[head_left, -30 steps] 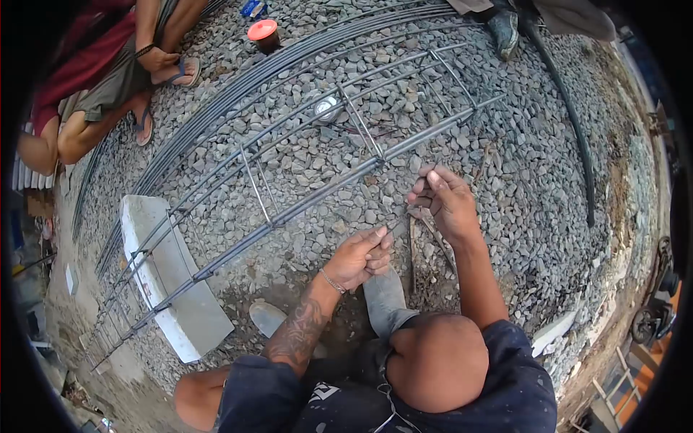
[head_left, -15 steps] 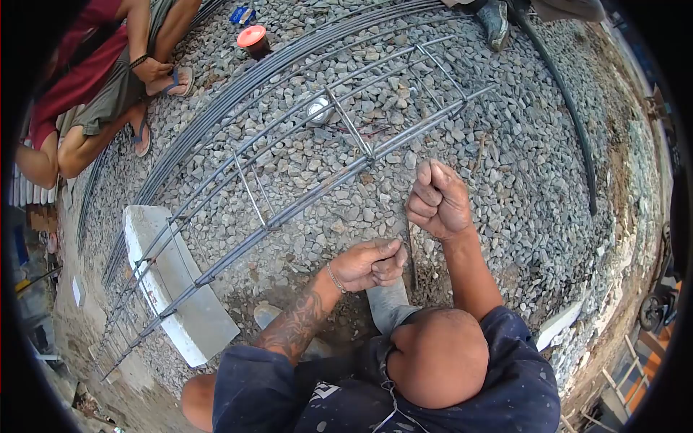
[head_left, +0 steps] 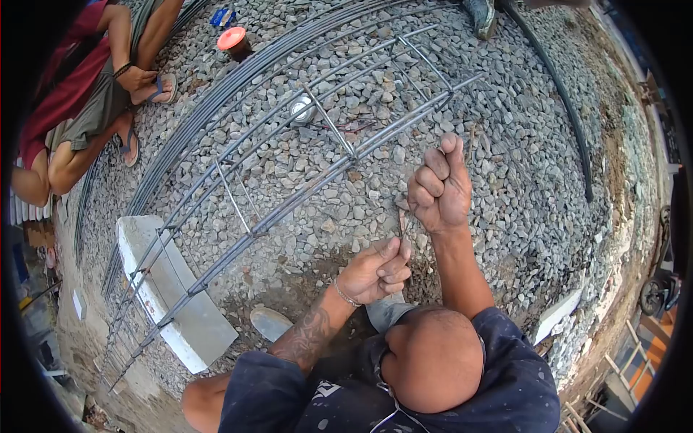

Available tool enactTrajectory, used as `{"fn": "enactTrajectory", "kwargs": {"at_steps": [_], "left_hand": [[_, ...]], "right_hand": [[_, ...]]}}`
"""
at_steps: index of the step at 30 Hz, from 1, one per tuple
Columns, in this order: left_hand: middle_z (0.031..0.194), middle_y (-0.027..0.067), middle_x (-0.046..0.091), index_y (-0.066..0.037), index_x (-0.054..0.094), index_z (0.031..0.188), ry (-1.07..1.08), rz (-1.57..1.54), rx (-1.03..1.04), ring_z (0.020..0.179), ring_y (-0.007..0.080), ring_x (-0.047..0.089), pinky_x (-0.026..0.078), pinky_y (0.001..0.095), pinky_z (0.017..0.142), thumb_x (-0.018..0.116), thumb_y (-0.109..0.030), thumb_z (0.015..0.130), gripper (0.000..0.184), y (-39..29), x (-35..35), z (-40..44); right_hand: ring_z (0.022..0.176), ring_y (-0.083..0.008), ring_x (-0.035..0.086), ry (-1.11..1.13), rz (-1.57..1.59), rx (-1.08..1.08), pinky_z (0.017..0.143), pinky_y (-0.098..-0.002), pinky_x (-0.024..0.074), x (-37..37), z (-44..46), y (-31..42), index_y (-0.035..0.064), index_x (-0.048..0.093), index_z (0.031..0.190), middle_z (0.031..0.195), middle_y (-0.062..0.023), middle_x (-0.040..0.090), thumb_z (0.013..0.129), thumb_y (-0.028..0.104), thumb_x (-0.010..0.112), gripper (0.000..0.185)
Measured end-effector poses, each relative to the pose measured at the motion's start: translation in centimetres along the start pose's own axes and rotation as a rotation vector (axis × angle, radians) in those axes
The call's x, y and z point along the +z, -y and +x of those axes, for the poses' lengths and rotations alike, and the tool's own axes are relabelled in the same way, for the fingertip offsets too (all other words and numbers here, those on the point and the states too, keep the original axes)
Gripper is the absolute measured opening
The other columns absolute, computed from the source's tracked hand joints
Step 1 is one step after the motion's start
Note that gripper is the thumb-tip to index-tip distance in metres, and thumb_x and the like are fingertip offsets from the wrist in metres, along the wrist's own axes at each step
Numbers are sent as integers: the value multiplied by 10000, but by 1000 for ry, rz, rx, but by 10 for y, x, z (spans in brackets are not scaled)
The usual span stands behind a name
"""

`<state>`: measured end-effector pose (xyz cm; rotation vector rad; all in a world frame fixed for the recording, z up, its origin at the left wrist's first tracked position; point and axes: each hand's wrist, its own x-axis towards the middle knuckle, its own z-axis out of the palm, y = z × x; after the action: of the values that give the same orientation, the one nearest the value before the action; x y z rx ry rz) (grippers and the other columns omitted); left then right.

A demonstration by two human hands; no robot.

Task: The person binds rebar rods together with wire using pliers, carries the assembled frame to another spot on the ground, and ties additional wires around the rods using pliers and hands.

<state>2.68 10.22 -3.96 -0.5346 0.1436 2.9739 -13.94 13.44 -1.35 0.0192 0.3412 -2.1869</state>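
Note:
My left hand [head_left: 374, 273], with a bracelet at the wrist, is closed in a pinch in front of my body. Something thin and wire-like [head_left: 406, 220] shows just above its fingertips, too fine to make out. Further forward and to the right, my right hand [head_left: 442, 189] is raised with curled fingers, thumb and forefinger pressed together at the top. What it holds, if anything, is too small to see. Ahead and to the left lies a long rebar cage [head_left: 285, 209] of lengthwise bars and square stirrups. Neither hand visibly touches it.
Grey gravel [head_left: 520, 144] covers the ground. A concrete block [head_left: 206, 328] lies under the cage's near end. Beyond are long loose bars [head_left: 189, 119], a silver round object [head_left: 302, 108] and a red-lidded container [head_left: 232, 43]. Another person [head_left: 86, 94] sits at left. A dark hose-like length [head_left: 559, 94] curves at right.
Both hands stay closed. My right hand has lifted slightly, and its fingertips point higher. My left hand has shifted a little right. The whole scene has moved slightly left in view.

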Motion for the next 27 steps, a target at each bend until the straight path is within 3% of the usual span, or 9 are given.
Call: {"fn": "enactTrajectory", "kwargs": {"at_steps": [2, 4, 8, 11, 16, 19, 21, 24, 27], "left_hand": [[540, -58, 249, -56, 536, 968, 351, -230, -136, 503, 62, 238, 226, 193, 436, 338, -335, 971, 342, 11, -4, -1], [547, -52, 297, -41, 530, 978, 390, -276, -164, 513, 70, 280, 245, 192, 447, 360, -325, 966, 331, 14, 0, 2], [581, -54, 341, -27, 540, 972, -30, 114, 51, 489, 70, 271, 260, 210, 458, 402, -277, 958, 286, 0, 4, 9], [661, 57, 553, 23, 615, 918, -706, 1333, 559, 565, 156, 507, 414, 294, 536, 489, -151, 906, 215, -9, 9, 10], [704, 172, 588, 31, 609, 868, -766, 1839, 992, 618, 285, 575, 425, 386, 567, 523, -62, 832, 132, 5, -3, 23], [611, 101, 534, 1, 587, 861, -645, 1658, 986, 528, 209, 508, 397, 337, 496, 508, -114, 876, 141, 3, -3, 22], [532, 16, 403, -40, 543, 857, -413, 638, 367, 452, 121, 364, 315, 260, 432, 459, -191, 931, 188, -3, -8, 14], [527, -45, 277, -62, 506, 852, 104, -15, 6, 450, 58, 235, 228, 203, 417, 400, -249, 963, 242, -6, -16, 3], [539, -58, 285, -48, 512, 858, -159, 313, 171, 445, 47, 233, 216, 204, 407, 413, -266, 960, 260, 5, -4, 15]], "right_hand": [[443, -34, 222, 425, -9, 164, 354, -173, 177, 8, -1, 1, 154, 473, 913, 618, 61, 301, 952, 361, 381, 230], [447, -35, 221, 433, -14, 161, 362, -176, 183, 10, 5, 6, 151, 479, 911, 625, 55, 304, 946, 376, 390, 244], [516, -51, 306, 149, -279, -9, 434, -206, 291, 11, 14, 2, 111, 502, 987, 646, 38, 328, 959, 318, 395, 235], [631, -103, 366, -421, -599, -258, 593, -259, 363, 4, 17, -21, 1, 462, 1111, 694, 5, 355, 977, 263, 345, 316], [525, -84, 326, -547, -406, -131, 458, -236, 296, -5, 9, -32, 55, 482, 949, 629, 35, 338, 978, 281, 333, 272], [455, -73, 268, -510, -438, -116, 400, -233, 231, 4, 6, -18, 84, 458, 811, 556, 56, 272, 967, 308, 361, 290], [429, -69, 237, -471, -431, -79, 383, -234, 201, 4, 4, -7, 96, 436, 749, 527, 63, 233, 960, 325, 377, 316], [430, -72, 240, 91, 50, 108, 384, -232, 189, -1, -2, 6, 109, 403, 696, 523, 55, 243, 947, 352, 400, 350], [445, -57, 239, -56, -354, 75, 409, -210, 229, 2, 4, 9, 78, 530, 817, 540, 74, 254, 950, 342, 407, 320]]}}
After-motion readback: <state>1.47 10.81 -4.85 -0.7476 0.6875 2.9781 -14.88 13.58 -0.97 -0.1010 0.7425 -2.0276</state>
